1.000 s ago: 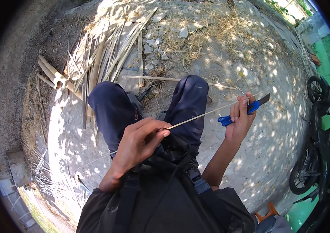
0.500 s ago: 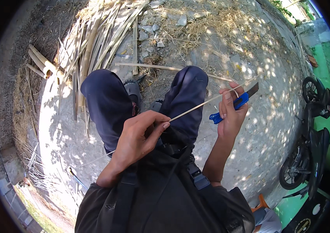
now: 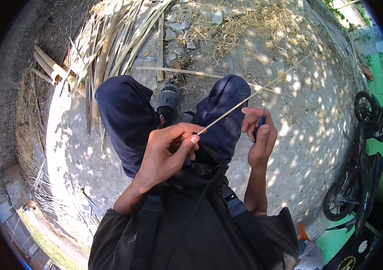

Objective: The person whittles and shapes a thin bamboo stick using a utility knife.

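Observation:
Between thumb and forefinger, my left hand pinches the near end of a thin bamboo strip. The strip slants away to the upper right, past my right knee, its far end in the air over the ground. My right hand is closed around a blue utility knife, turned nearly edge-on so that little of its blade shows. The knife hand is just right of the strip and apart from it.
Split bamboo slats lie piled at the far left, beside cut bamboo poles. A longer slat crosses the ground beyond my knees. Pale shavings lie to the left. Parked motorcycles stand at the right.
My right hand has come off the strip and moved down toward me, turning the knife from broadside to edge-on. The left hand keeps its pinch; the strip now points more steeply upward.

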